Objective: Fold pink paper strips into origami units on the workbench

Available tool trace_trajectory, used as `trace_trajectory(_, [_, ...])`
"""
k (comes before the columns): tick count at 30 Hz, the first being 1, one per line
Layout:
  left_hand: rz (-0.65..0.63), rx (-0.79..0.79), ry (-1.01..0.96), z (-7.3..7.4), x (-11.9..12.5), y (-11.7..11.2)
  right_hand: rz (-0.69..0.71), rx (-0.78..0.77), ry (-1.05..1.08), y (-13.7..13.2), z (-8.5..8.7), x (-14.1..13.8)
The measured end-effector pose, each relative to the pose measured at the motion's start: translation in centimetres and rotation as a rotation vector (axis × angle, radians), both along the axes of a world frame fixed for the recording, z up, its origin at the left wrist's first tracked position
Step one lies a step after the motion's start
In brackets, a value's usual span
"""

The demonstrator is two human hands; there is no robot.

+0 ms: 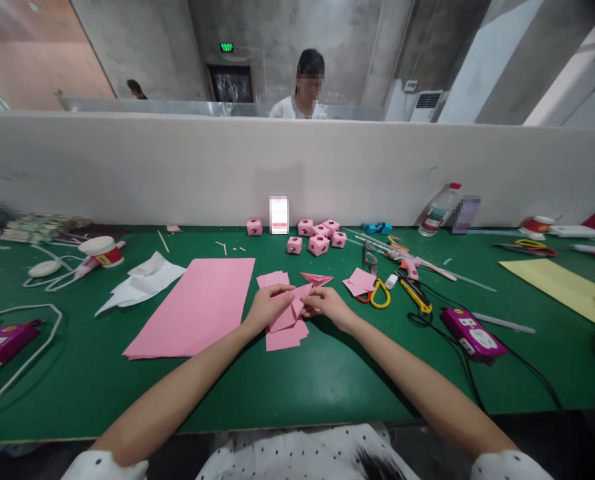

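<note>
Between my two hands is a small piece of pink paper [299, 301] with a folded edge. My left hand [272, 307] is closed on its left side, and my right hand [327, 305] pinches its right side. Beneath lie several loose pink paper pieces [282, 339]. Just beyond my right hand rests a pointed, folded pink paper [317, 279]. A stack of large pink sheets [202, 307] lies left of my left hand. Several small folded pink paper boxes [319, 245] stand farther back, in front of the partition.
Right of my hands are pink squares [360, 281], yellow-handled scissors [380, 295], a utility knife [415, 295], a pink glue gun [407, 265] and a purple power strip [472, 333] with cables. A paper cup [102, 252] and crumpled white paper [142, 280] are left. A white partition [187, 170] borders the green table [337, 393].
</note>
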State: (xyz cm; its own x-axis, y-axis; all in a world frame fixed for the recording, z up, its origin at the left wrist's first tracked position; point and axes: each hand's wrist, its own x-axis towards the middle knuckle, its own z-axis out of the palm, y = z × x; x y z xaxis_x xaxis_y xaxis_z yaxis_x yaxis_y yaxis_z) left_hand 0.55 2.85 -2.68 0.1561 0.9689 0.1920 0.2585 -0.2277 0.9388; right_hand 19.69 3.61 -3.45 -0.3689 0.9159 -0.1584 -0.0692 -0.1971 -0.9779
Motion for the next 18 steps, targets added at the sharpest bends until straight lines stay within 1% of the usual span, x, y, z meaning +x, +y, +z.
trace_trajectory(8, [-0.017, 0.022, 0.002, -0.11, -0.02, -0.18, 0.006, 0.021, 0.011, 0.10, -0.25, 0.03])
trace_trajectory(10, [-0.012, 0.007, -0.029, -0.03, 0.02, -0.22, 0.019, 0.027, 0.013, 0.19, -0.35, 0.18])
trace_trajectory(15, [0.016, -0.080, -0.161, 0.29, 0.17, -0.33, 0.118, 0.043, 0.094, 0.45, -0.54, 0.75])
trace_trajectory(18, [0.017, -0.099, -0.193, 0.43, 0.26, -0.38, 0.108, 0.051, 0.108, 0.50, -0.57, 0.85])
